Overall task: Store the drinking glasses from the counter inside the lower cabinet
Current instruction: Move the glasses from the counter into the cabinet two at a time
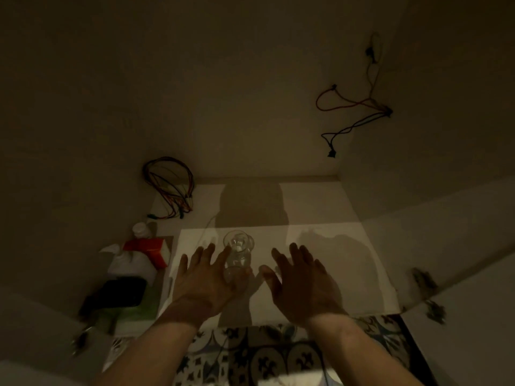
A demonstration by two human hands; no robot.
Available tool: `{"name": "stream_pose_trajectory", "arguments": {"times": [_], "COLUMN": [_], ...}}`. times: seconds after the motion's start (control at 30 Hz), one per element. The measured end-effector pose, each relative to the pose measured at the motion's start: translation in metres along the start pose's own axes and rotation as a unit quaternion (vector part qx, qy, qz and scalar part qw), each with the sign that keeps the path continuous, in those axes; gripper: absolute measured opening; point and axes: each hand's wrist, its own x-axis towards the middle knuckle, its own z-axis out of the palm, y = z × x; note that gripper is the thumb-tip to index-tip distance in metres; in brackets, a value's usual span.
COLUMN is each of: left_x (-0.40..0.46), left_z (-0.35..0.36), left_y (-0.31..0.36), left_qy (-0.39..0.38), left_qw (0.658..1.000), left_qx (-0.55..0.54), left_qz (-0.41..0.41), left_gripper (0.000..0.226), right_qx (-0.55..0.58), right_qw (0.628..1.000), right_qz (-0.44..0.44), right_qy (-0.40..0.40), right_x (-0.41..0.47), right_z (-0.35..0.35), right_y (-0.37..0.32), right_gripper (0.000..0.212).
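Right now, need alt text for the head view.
Inside a dim lower cabinet, the left hand touches a clear drinking glass standing on the white shelf; the right hand is open beside it. Bottles stand left, loose wires behind.

The drinking glass (238,253) is clear, smooth glass with small bright glints on its rim and body, so the pale shelf shows through it. The cabinet floor (320,246) is a pale, flat, matt board, and the cabinet walls (223,93) have the same dull, even finish. At the left, a white spray bottle (131,263) looks like smooth plastic with a soft sheen, beside a red and white carton (152,250) of matt card. A black pouch (119,292) looks dull and soft. The bundled wires (170,188) have thin coloured plastic sheathing. The floor tiles (264,355) are patterned and slightly glossy.
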Motion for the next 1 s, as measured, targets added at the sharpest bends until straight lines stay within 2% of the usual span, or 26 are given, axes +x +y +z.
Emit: {"name": "stream_pose_trajectory", "arguments": {"times": [0.07,0.23,0.33,0.43,0.6,0.77,0.87,1.0], "left_x": [-0.026,-0.095,-0.147,-0.199,-0.285,-0.361,-0.398,-0.444], "left_z": [-0.026,-0.11,-0.172,-0.232,-0.336,-0.437,-0.486,-0.553], "left_y": [0.005,0.024,0.034,0.043,0.059,0.089,0.108,0.138], "left_qy": [-0.009,-0.058,-0.079,-0.074,-0.1,-0.088,-0.059,0.002], "left_qw": [1.0,0.997,0.996,0.996,0.991,0.991,0.994,0.995], "left_qx": [-0.009,-0.058,-0.052,-0.051,-0.09,-0.098,-0.088,-0.097], "left_qz": [0.001,-0.008,0.003,0.005,0.023,0.023,0.025,0.038], "left_gripper": [0.084,0.108,0.1,0.091,0.072,0.087,0.085,0.081], "right_qx": [-0.007,-0.016,-0.035,-0.006,0.017,0.032,0.018,0.023], "right_qw": [1.0,0.998,0.996,0.996,0.993,0.996,0.998,1.0], "right_qz": [0.003,0.01,0.019,0.024,0.031,0.022,0.017,-0.011], "right_qy": [-0.017,-0.058,-0.084,-0.085,-0.109,-0.085,-0.063,0.015], "right_x": [-0.019,-0.077,-0.124,-0.175,-0.253,-0.317,-0.344,-0.379], "right_z": [-0.029,-0.122,-0.198,-0.268,-0.376,-0.476,-0.526,-0.602], "right_y": [-0.007,-0.029,-0.048,-0.071,-0.094,-0.097,-0.094,-0.085], "right_gripper": [0.064,0.06,0.064,0.071,0.068,0.064,0.063,0.064]}}
